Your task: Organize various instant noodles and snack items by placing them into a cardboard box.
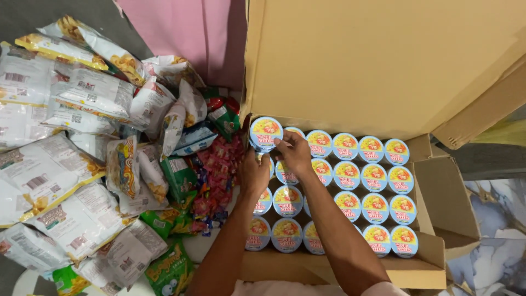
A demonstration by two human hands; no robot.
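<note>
Hands lifting a noodle cup (pixel 266 133) at the cardboard box (pixel 383 71).
Head view: left hand (pixel 253 174) and right hand (pixel 294 152) both closed fingers round that cup above the box's near-left corner (rows packed tight); snack packets (pixel 82 164) lay beside. Lifting seemingly underway; next called for a steady grip.

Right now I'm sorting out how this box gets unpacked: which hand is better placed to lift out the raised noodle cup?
Probably the right hand: its fingers lie on the lid of the raised cup, over the cardboard box. The left hand sits lower, under it.
</note>
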